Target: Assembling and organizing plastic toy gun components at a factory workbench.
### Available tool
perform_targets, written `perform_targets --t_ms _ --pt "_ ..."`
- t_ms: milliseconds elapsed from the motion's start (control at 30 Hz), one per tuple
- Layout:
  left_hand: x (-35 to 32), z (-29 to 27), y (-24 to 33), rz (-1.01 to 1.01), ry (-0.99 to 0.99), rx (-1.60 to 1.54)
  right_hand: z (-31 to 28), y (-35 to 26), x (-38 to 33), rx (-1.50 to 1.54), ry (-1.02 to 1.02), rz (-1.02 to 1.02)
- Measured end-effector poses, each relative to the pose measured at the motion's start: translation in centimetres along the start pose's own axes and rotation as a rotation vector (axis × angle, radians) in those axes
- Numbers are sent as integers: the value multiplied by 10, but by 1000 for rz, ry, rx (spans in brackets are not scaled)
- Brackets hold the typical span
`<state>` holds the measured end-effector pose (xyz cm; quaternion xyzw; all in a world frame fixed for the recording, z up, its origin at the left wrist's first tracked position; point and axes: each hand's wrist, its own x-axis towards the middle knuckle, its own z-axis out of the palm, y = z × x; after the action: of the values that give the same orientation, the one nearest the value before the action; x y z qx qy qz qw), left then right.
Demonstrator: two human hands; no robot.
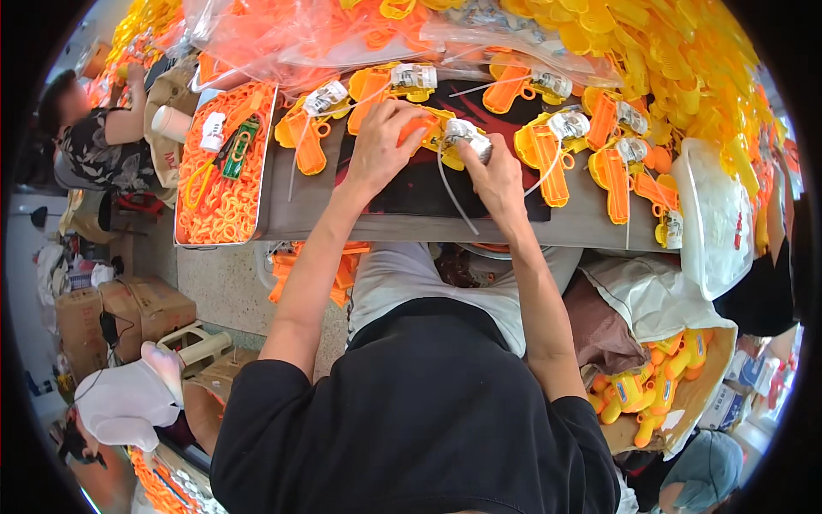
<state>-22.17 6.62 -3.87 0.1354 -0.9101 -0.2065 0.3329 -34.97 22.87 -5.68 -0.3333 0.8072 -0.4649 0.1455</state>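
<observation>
Over the dark mat at the middle of the table, my left hand is closed round the orange part of a yellow-and-orange toy gun. My right hand has its fingers pressed on the white mechanism sitting in that toy's yellow part. From the mechanism a thin whitish tube hangs toward the table's near edge. Similar open toy guns lie about my hands: one toy gun to the left and another toy gun to the right, each with a white mechanism.
A metal tray of orange rings, holding a green tool, stands at the left. Yellow shells heap up at the far right, above a translucent bin. An open sack of orange toys sits low right. Another person is far left.
</observation>
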Motion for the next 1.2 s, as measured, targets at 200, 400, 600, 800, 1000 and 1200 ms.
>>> perform_targets --t_ms 200,400,600,800,1000,1200 --pt "-14 14 -3 25 46 132 -5 -23 -5 -237 -30 71" --pt "-3 2 4 209 -76 371 -16 -12 11 -111 -42 31" --pt "5 1 -5 354 -171 308 -21 -2 -1 -96 -88 -115" --pt "1 9 -7 256 -103 144 -17 -7 0 195 -124 107" --pt "0 7 -4 237 -94 126 5 -7 -2 36 204 -250" --pt "-6 7 -6 162 57 -52 -1 -12 1 222 164 -65"
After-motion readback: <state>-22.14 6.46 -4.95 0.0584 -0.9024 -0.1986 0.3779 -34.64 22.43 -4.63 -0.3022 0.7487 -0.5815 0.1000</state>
